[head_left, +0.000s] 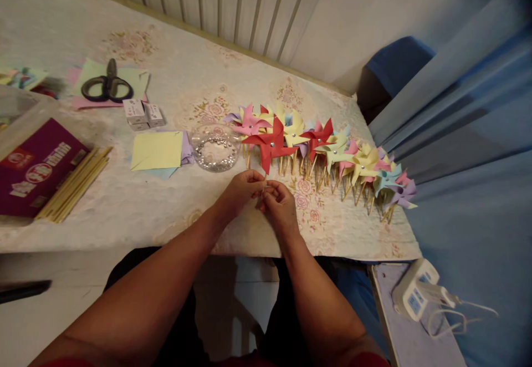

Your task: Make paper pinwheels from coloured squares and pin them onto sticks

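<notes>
The left hand (241, 190) and right hand (281, 207) both pinch the red pinwheel (271, 143). Many finished pinwheels (358, 162) lie in a row; spare sticks (75, 182) and paper (157, 149) wait unused.

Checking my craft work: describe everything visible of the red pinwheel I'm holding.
The red pinwheel is folded paper: four pointed blades, a small pale bead at the centre, on a thin wooden stick. It stands roughly upright over the table, its stick pinched between left hand and right hand, just before a row of pinwheels.
</notes>
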Available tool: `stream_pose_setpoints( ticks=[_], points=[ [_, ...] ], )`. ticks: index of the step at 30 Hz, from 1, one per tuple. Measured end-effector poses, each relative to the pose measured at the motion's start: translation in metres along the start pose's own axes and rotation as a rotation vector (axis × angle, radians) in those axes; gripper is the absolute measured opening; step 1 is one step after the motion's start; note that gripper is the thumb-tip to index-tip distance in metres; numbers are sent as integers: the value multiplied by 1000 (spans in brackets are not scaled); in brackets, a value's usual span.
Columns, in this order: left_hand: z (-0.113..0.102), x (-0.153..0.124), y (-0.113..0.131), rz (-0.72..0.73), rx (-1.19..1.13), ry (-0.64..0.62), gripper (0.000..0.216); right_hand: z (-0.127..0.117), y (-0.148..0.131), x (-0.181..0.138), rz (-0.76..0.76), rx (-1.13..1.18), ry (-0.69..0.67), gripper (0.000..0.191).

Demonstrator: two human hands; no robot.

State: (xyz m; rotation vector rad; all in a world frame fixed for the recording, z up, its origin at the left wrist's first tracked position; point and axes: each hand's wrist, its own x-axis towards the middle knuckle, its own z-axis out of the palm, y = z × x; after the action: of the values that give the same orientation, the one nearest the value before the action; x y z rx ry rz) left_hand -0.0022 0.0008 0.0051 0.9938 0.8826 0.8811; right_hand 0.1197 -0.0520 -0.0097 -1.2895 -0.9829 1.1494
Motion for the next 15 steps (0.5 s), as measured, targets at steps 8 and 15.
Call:
stream_pose_setpoints(
  ticks=[8,15],
  points=[
    [0,0,0,-12,41,15,16,3,3,3,28,52,1,31],
    [0,-1,0,-16,57,-4,15,6,2,1,31,47,38,32]
  ],
)
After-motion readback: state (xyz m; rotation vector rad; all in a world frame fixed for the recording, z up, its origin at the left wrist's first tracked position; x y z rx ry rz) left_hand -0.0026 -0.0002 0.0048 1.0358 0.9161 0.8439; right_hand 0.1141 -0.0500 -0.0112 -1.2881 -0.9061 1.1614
